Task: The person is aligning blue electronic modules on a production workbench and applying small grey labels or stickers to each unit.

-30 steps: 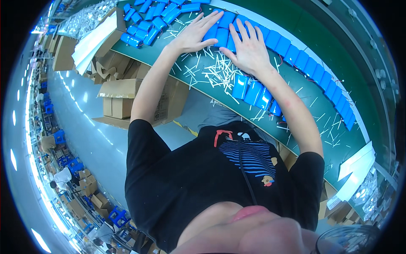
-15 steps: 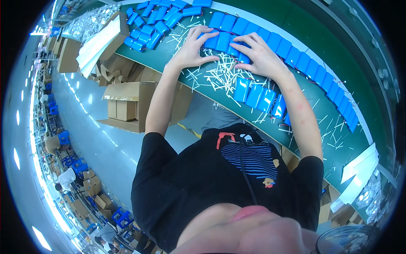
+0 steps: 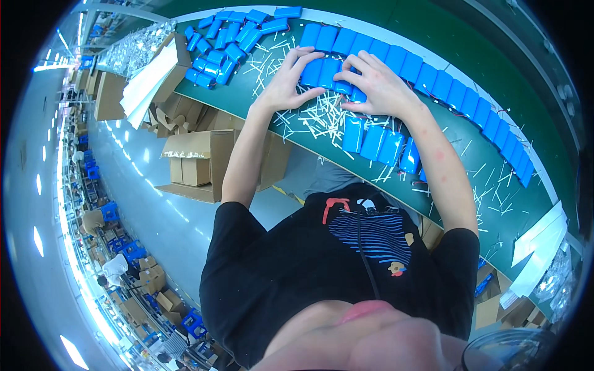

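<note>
Both hands have pulled in closer together since half a sec ago, now bracketing a short row of blue battery packs on the green bench. My left hand lies flat, fingers spread, fingertips touching the left end of that row. My right hand is cupped over the right end, fingers curled down onto the packs, thumb tucked toward the near edge. Neither grip is closed round anything as far as I can see; both are pressing on the packs rather than lifting, tho the right palm hides what's under it, so can't be sure.

White slivers of paper or plastic strip litter the bench just near side of the packs. A long line of more blue packs runs along the far edge off to the right. Another cluster of 4 or so packs sits by my right forearm. A loose pile of packs lies at the left end of the bench. Open cardboard boxes stand on the floor below my left arm.
</note>
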Demonstrator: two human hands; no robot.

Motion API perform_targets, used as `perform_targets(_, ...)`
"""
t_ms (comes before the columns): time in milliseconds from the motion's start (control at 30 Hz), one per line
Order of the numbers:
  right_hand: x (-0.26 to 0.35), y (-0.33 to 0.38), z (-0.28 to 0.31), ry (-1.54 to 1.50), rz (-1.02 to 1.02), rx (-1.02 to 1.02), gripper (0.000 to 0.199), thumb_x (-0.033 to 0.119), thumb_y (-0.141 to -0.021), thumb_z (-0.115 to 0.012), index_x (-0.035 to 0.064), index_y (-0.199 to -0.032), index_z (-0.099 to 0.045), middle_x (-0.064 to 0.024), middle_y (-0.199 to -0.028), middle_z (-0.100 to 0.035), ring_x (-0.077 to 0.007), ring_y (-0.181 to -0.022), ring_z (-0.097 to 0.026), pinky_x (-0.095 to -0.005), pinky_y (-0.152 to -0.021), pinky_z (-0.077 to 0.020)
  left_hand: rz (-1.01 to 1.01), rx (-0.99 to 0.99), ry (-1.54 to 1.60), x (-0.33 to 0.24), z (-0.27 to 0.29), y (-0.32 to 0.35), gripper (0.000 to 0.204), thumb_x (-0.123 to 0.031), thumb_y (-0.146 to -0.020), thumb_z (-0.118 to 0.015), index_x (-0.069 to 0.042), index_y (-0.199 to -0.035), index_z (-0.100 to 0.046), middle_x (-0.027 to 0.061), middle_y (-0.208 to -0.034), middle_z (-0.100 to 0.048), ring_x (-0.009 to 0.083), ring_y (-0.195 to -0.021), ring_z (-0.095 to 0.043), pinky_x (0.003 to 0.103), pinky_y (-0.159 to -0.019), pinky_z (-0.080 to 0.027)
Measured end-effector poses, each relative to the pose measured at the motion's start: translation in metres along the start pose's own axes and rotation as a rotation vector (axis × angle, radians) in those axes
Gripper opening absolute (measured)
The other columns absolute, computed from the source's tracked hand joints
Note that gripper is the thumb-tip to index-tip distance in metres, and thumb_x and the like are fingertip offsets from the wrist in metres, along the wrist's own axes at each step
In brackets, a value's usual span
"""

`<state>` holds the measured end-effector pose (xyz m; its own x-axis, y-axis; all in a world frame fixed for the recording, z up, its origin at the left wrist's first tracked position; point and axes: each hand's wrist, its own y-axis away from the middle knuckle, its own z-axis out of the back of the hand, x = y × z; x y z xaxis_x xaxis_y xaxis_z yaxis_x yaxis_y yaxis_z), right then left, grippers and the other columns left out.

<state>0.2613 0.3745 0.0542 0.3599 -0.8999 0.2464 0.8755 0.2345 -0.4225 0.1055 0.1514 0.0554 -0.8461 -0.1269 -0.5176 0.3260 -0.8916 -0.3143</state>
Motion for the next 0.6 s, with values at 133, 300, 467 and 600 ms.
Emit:
perform_targets(133,0.004,-0.002,0.002,0.057,-0.047,0.085,0.054,0.046,-0.083,-0.082,0.0161,-0.126,-0.066,-0.0062,-0.124,-0.057,-0.0253,-0.119,-0.053,-0.0391,-0.110,-0.0437,-0.104,-0.112,-0.106,0.000,-0.007,-0.004,0.079,-0.049,-0.084,-0.083,-0.017,-0.149,-0.050,0.0099,-0.156,-0.044,0.0363,-0.154,-0.030,0.054,-0.126,-0.026)
perform_targets(300,-0.002,-0.003,-0.003,0.227,-0.044,-0.139,0.056,0.052,-0.085,-0.079,0.0190,-0.129,-0.066,-0.0050,-0.129,-0.059,-0.0249,-0.122,-0.053,-0.0355,-0.109,-0.0433,-0.215,0.026,-0.505,0.012,-0.008,-0.021,0.095,-0.065,-0.077,-0.081,-0.018,-0.153,-0.047,0.0065,-0.157,-0.047,0.0294,-0.157,-0.027,0.055,-0.128,-0.021)
perform_targets(467,-0.002,0.002,-0.011,0.245,-0.167,-0.207,0.065,0.051,-0.085,-0.078,0.0177,-0.138,-0.061,-0.0059,-0.141,-0.056,-0.0278,-0.130,-0.051,-0.0413,-0.114,-0.0396,-0.291,0.060,-0.419,0.008,-0.007,-0.038,0.106,-0.076,-0.071,-0.076,-0.019,-0.155,-0.045,0.0033,-0.156,-0.050,0.0238,-0.154,-0.032,0.056,-0.128,-0.020)
perform_targets(600,-0.008,0.007,0.009,0.178,-0.076,-0.040,0.067,0.052,-0.087,-0.076,0.0173,-0.142,-0.058,-0.0061,-0.143,-0.055,-0.0291,-0.129,-0.052,-0.0436,-0.112,-0.0412,-0.299,0.038,-0.449,0.004,-0.011,-0.040,0.106,-0.083,-0.069,-0.070,-0.022,-0.153,-0.049,0.0048,-0.155,-0.049,0.0255,-0.151,-0.037,0.054,-0.129,-0.019)
